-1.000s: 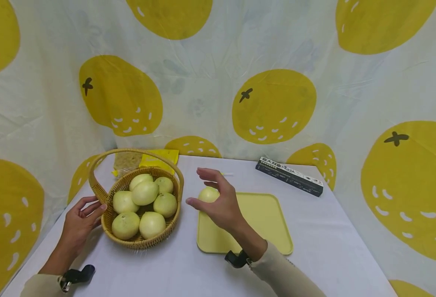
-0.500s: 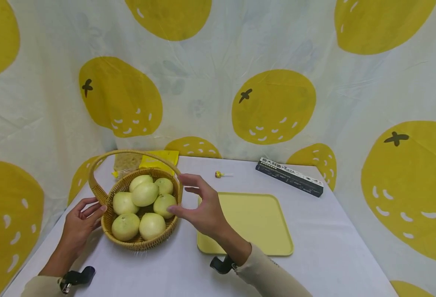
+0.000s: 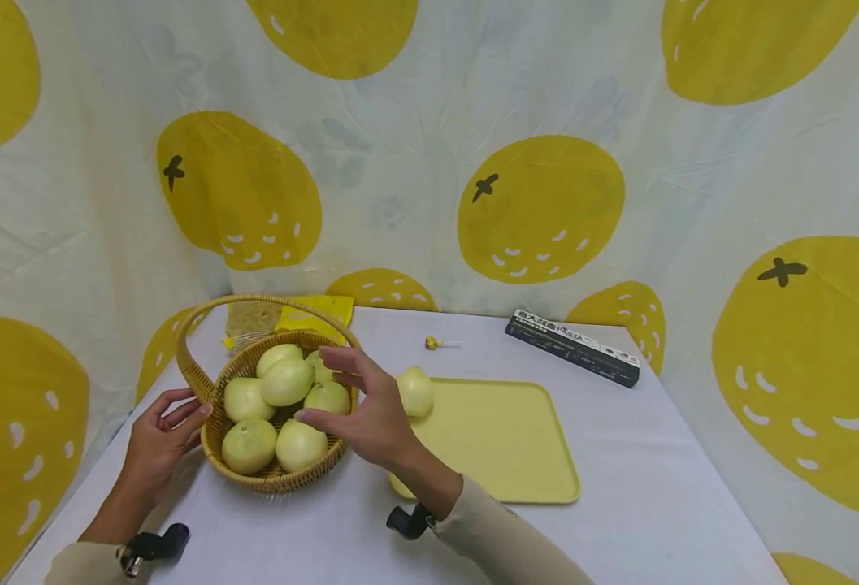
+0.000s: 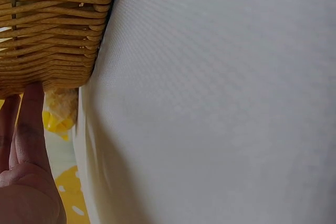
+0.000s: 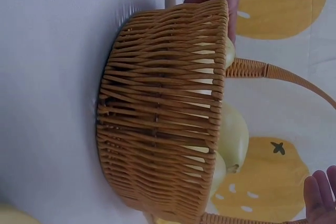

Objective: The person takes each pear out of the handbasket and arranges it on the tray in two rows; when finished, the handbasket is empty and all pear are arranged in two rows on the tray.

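Note:
Several pale green-yellow round fruits (image 3: 301,445), melon-like, sit in a wicker basket (image 3: 279,485) with a tall arched handle. My left hand (image 3: 153,443) touches the basket's left side near the handle's foot. In the left wrist view, the left hand's fingers (image 4: 32,124) lie fairly straight against the woven wall. Over the basket's right rim hovers my right hand (image 3: 370,414), thumb and fingers spread apart with nothing between them, close to the fruits on that side. Another pale fruit (image 3: 416,392) rests at the upper left corner of a yellow tray (image 3: 502,439).
A lollipop (image 3: 440,343) lies behind the tray. At the back right is a black pasta box (image 3: 572,349). Behind the basket are a yellow packet (image 3: 327,313) and a brown-filled bag (image 3: 249,318). A fruit-patterned curtain (image 3: 392,211) borders the white table (image 3: 641,455).
My right hand has moved left from the tray's corner to over the basket's right side, uncovering the lollipop and the fruit on the tray. The left hand stays put.

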A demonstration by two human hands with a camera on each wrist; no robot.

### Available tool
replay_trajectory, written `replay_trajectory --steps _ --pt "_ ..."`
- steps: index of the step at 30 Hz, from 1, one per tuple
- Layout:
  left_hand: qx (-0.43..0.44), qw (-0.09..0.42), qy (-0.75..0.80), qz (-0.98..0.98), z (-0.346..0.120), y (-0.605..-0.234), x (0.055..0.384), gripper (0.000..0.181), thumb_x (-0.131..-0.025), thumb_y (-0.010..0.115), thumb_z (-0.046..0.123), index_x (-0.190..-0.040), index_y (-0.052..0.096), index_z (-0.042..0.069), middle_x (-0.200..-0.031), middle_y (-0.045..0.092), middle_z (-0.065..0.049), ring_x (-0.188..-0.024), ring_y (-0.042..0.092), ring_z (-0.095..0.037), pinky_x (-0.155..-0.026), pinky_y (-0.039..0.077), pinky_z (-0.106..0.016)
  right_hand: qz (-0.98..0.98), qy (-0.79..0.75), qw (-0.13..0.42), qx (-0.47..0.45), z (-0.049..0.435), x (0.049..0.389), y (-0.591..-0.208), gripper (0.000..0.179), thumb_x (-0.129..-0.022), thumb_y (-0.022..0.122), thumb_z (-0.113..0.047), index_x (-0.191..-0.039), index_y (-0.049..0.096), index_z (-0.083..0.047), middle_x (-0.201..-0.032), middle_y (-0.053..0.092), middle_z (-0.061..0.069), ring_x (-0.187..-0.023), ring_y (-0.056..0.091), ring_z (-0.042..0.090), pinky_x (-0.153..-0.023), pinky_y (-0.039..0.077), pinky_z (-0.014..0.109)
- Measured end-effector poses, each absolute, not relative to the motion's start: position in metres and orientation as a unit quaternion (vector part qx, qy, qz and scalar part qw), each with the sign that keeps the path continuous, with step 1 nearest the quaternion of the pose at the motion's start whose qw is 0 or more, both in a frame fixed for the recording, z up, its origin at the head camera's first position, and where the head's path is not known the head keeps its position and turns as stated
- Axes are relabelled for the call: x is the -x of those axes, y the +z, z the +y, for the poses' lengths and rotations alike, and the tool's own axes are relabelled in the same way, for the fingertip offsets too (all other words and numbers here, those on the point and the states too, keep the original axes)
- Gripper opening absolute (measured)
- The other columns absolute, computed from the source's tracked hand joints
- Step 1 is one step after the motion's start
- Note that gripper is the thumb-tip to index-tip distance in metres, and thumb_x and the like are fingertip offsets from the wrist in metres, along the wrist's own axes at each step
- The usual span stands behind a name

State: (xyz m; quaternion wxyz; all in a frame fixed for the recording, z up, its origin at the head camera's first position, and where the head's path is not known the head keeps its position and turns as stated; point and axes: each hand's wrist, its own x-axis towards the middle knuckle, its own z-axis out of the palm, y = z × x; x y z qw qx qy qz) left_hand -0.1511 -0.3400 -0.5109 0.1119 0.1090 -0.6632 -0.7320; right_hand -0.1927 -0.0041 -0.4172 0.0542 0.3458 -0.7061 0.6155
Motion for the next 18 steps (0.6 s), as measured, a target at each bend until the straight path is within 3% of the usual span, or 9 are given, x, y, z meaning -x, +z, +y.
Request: replay_trajectory --steps 8,14,18 --pt "-0.12 0.109 -0.725 -0.669 -0.339 -0.51 0.152 0.037 -0.096 0.081 0.018 -0.128 0.063 0.021 -0.103 0.077 0.024 -0.091 0.075 0.005 -0.07 0.065 -0.022 -0.722 0.608 0.041 -0.328 -0.02 0.199 -0.425 0.075 -0.082 0.095 -0.022 -0.146 0.057 -0.025 -0.15 0.06 -0.012 -0.141 0.056 0.008 -0.117 0.051 0.037" --pt "-0.127 0.108 -0.72 -0.674 -0.339 -0.51 0.151 0.037 -0.096 0.081 0.02 -0.128 0.063 0.021 -0.102 0.077 0.026 -0.091 0.075 0.005 -0.07 0.065 -0.022 -0.74 0.588 0.049 -0.323 -0.033 0.204 -0.433 0.081 -0.081 0.095 -0.026 -0.151 0.053 -0.027 -0.152 0.057 -0.013 -0.144 0.054 0.009 -0.118 0.049 0.032" --pt "-0.128 0.106 -0.717 -0.677 -0.338 -0.509 0.151 0.037 -0.096 0.081 0.021 -0.129 0.063 0.022 -0.102 0.076 0.027 -0.091 0.075 0.006 -0.07 0.064 -0.021 -0.745 0.586 0.051 -0.316 -0.042 0.21 -0.437 0.082 -0.081 0.095 -0.027 -0.152 0.053 -0.027 -0.153 0.057 -0.013 -0.146 0.053 0.013 -0.119 0.049 0.036"
